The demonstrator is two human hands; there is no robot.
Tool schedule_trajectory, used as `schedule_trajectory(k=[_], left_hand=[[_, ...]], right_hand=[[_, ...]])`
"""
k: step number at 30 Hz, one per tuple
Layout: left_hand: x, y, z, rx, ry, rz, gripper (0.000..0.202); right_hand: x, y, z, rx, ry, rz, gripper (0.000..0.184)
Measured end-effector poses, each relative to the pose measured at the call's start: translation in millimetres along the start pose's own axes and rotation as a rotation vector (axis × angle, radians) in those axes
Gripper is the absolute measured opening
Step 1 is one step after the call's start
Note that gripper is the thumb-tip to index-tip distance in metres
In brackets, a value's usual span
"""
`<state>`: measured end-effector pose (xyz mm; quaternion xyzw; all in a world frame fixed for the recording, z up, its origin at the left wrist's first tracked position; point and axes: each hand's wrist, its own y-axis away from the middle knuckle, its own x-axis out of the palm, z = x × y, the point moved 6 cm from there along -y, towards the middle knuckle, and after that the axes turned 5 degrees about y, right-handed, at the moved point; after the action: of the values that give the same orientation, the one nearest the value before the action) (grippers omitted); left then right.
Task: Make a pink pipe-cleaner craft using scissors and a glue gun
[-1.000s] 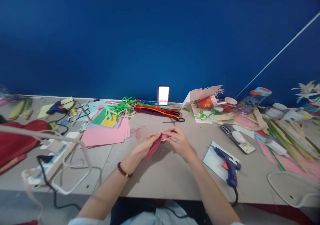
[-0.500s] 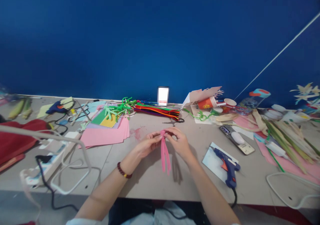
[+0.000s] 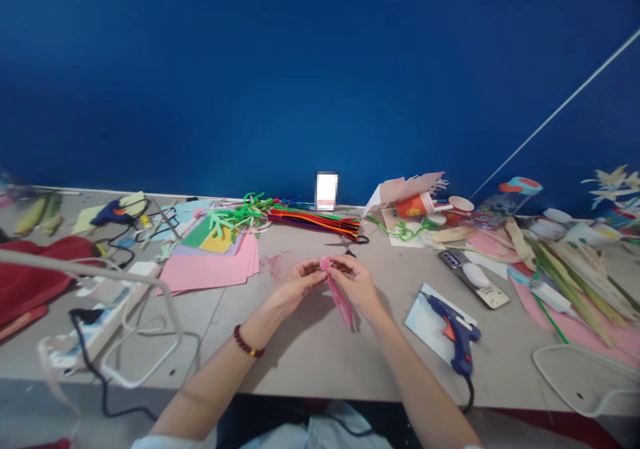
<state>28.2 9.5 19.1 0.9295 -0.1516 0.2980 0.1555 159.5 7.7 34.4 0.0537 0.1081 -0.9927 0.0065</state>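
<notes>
We have both hands together over the middle of the tabletop (image 3: 300,362), set a little back from its near edge. Our left hand (image 3: 293,288) has its grip pinched shut on the top end of the pink strip (image 3: 341,302). Our right hand (image 3: 359,288) closes its grip on that same end from the other side, so the fingertips almost meet. The strip hangs from the pinch and slants down to the right, across the front of the right palm. We cannot tell whether its lower end touches the surface.

Bare tabletop runs from the hands to the near edge, crossed only by our forearms. On the left, the stack of pink paper (image 3: 210,272) lies near but apart. On the right, the blue glue gun (image 3: 457,336) rests just beside the right forearm, with its cord dropping over the near edge. Behind the hands are the scissors (image 3: 353,239), then the pipe cleaner bundle (image 3: 315,221) by the far edge. A power strip (image 3: 95,316) with looping cables crowds the near left corner.
</notes>
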Motion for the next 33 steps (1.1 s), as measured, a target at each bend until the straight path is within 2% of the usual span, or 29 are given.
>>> schedule_trajectory(k=[5,10,17,23,27,33], left_hand=[[-1.0,0.4,-2.2,0.065,-0.005,-0.066,0.029],[-7.3,0.2,-4.6,0.133,-0.130,-0.128,0.032],[-5.8,1.9,-12.5,0.178,-0.196,-0.139,0.031],[-6.3,2.0,-17.2,0.229,-0.242,-0.149,0.026],[-4.3,3.6,-18.1,0.250,-0.250,-0.158,0.025],[-2.6,4.1,-9.1,0.243,-0.151,-0.161,0.025]], right_hand=[[2.4,1.4,-3.4,0.053,-0.008,-0.015,0.028],[3.8,3.3,-8.3,0.135,0.016,-0.024,0.028],[5.5,3.4,-1.9,0.055,0.171,0.039,0.023],[3.1,3.6,5.6,-0.053,0.227,0.003,0.021],[2.3,4.4,7.7,-0.053,0.169,-0.013,0.019],[4.7,4.7,5.2,0.046,-0.027,-0.027,0.019]])
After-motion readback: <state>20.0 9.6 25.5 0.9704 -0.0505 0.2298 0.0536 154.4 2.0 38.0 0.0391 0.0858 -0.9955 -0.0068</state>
